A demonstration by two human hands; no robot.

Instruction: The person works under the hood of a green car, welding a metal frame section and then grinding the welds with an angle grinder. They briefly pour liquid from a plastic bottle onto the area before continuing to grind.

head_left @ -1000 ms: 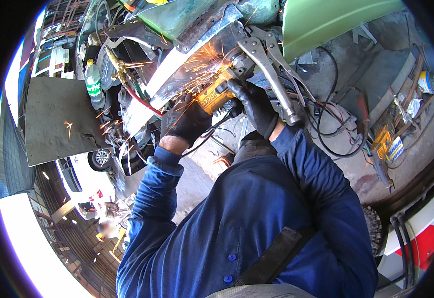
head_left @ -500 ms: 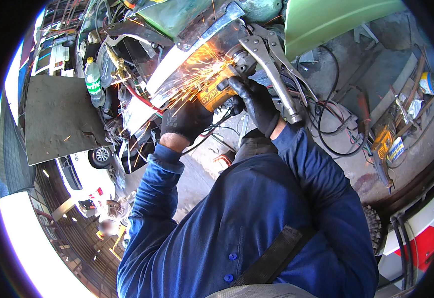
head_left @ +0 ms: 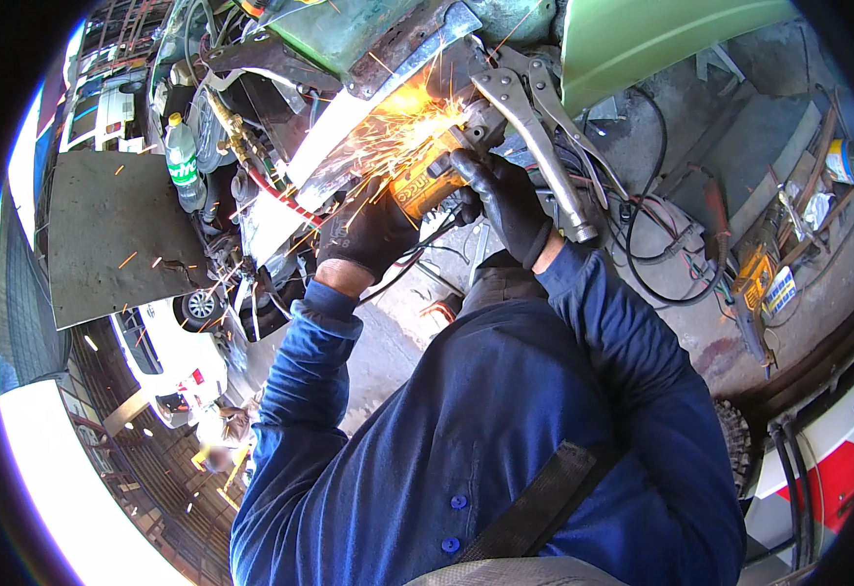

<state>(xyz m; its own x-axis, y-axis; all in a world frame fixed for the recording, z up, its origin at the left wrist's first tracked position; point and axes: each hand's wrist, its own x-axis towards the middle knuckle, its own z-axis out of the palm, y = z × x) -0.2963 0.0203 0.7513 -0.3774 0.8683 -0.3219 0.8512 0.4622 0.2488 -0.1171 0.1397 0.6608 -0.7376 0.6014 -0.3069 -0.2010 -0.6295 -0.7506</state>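
Note:
An orange-yellow angle grinder (head_left: 425, 183) is held between my two black-gloved hands. Its head throws a thick spray of sparks leftward over a metal panel (head_left: 334, 137). My left hand (head_left: 369, 230) is closed round the grinder's lower left end. On the other side, my right hand (head_left: 511, 203) grips the body just behind the head. Sparks and the tool's head mostly hide the disc and where it touches. Locking pliers (head_left: 534, 142) stand just right of the grinder, their jaws up by the metal edge.
A green body panel (head_left: 656, 44) reaches in at the top right. Black cable (head_left: 657, 186) loops over the floor, near another yellow power tool (head_left: 754, 283). At left are a green-labelled plastic bottle (head_left: 184, 164) and a dark flat sheet (head_left: 119, 234). Another person (head_left: 220, 430) is far off, lower left.
The grinder and both hands stay almost in place. The spark spray has changed shape, glowing brighter near the panel. The distant person has shifted slightly.

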